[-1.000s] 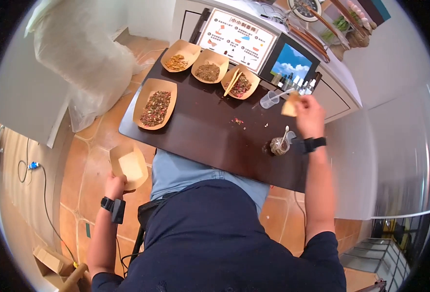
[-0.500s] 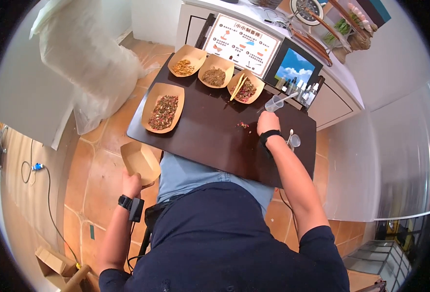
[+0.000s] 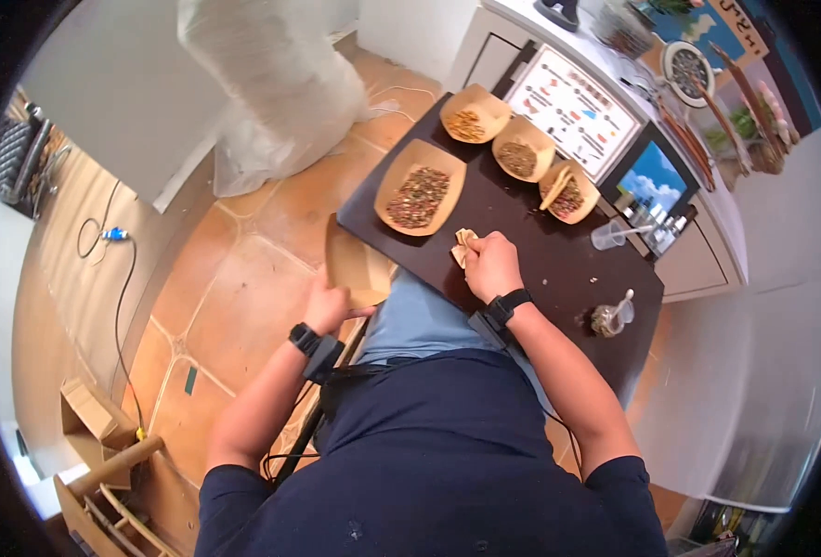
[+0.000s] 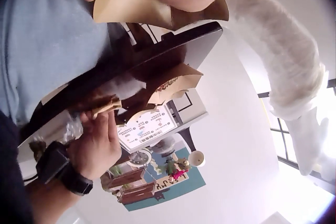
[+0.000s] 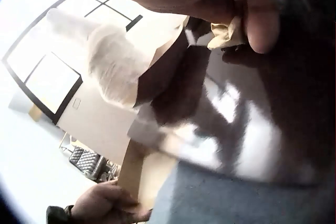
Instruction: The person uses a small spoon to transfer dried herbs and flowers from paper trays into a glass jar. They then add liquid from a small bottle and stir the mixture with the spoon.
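In the head view my left hand (image 3: 327, 304) grips a kraft paper tray (image 3: 355, 265) by its side, just off the near left edge of the dark table (image 3: 545, 265). Its bare bottom shows. My right hand (image 3: 492, 267) pinches a crumpled tan piece of paper or cloth (image 3: 463, 247) at the tabletop near that same edge. The right wrist view shows this crumpled piece (image 5: 223, 35) under the fingers, close over the glossy surface. A larger paper tray (image 3: 420, 190) with a reddish-green dried mix stands beyond the right hand.
Along the back stand three smaller trays: yellow bits (image 3: 466, 123), brown bits (image 3: 517, 158) and a mix with tongs (image 3: 557, 188) on it. At right are a plastic cup (image 3: 605, 236), a glass jar (image 3: 605, 321) with a spoon, and small bottles (image 3: 661, 232). A printed sign (image 3: 573, 111) leans behind.
My right hand has swept the crumpled piece from the table's right side leftward to its near edge. The left hand has brought the paper tray closer to the table. The head view has turned.
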`<state>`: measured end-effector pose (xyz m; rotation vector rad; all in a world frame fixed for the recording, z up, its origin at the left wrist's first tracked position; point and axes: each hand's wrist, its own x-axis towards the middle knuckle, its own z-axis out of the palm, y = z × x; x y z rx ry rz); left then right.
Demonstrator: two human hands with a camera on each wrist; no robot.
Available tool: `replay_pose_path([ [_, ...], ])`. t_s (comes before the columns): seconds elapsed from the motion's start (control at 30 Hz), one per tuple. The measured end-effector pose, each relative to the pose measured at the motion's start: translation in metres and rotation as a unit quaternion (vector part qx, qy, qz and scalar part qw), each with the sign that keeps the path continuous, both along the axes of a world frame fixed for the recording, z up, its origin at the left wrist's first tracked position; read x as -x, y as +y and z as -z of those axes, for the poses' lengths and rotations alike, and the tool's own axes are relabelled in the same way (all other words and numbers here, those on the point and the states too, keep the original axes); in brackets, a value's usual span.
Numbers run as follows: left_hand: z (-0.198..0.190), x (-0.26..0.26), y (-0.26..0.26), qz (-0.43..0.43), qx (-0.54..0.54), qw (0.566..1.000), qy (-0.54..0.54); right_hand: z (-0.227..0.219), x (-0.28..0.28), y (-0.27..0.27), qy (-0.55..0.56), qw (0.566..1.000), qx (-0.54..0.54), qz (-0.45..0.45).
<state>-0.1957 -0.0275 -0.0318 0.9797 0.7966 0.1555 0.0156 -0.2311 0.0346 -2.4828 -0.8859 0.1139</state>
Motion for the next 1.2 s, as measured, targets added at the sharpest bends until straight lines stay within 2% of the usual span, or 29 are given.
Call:
replay_pose_path([
  [0.13, -0.003, -0.001, 0.005, -0.008, 0.005, 1.0, 0.008, -0.003, 0.034, 0.041, 0.02, 0.998, 0.01, -0.05],
  [0.37, -0.003, -0.001, 0.014, 0.015, 0.026, 1.0, 0.002, 0.012, 0.083, 0.102, 0.078, 0.984, -0.121, -0.102],
  [0.47, -0.007, 0.001, 0.017, 0.01, 0.033, 0.999, -0.013, 0.01, 0.087, 0.107, 0.059, 0.986, -0.094, -0.125],
  [0.6, -0.01, 0.014, 0.024, -0.008, 0.051, 0.999, 0.001, -0.006, 0.077, 0.079, 0.096, 0.977, -0.159, -0.107],
  [0.67, -0.009, 0.024, 0.028, -0.008, 0.063, 0.998, 0.0, -0.025, 0.071, 0.055, 0.162, 0.97, -0.169, -0.069],
  [0.73, -0.01, 0.044, 0.032, -0.033, 0.064, 0.997, -0.006, -0.033, 0.058, 0.025, 0.184, 0.96, -0.208, -0.039],
  [0.77, -0.012, 0.055, 0.037, -0.019, 0.043, 0.999, -0.01, -0.041, 0.051, 0.01, 0.198, 0.957, -0.213, -0.017],
  [0.8, -0.019, 0.064, 0.04, -0.003, 0.022, 1.0, -0.015, -0.042, 0.043, -0.005, 0.172, 0.957, -0.232, -0.003],
  [0.87, -0.046, 0.074, 0.035, -0.045, -0.003, 0.999, -0.002, -0.048, 0.028, -0.035, 0.178, 0.952, -0.244, 0.053],
  [0.9, -0.054, 0.077, 0.035, -0.033, -0.006, 0.999, -0.004, -0.049, 0.019, -0.049, 0.187, 0.949, -0.239, 0.085],
  [0.93, -0.061, 0.08, 0.037, -0.041, -0.015, 0.999, -0.002, -0.043, 0.01, -0.06, 0.183, 0.945, -0.241, 0.124],
  [1.0, -0.076, 0.079, 0.038, -0.042, -0.034, 0.999, 0.001, -0.014, -0.015, -0.087, 0.117, 0.961, -0.21, 0.138],
  [1.07, -0.092, 0.072, 0.038, -0.029, -0.047, 0.998, -0.015, -0.002, -0.027, -0.098, 0.131, 0.951, -0.224, 0.166],
  [1.2, -0.116, 0.02, 0.028, -0.016, -0.085, 0.995, -0.054, 0.023, -0.039, -0.107, 0.126, 0.953, -0.205, 0.186],
])
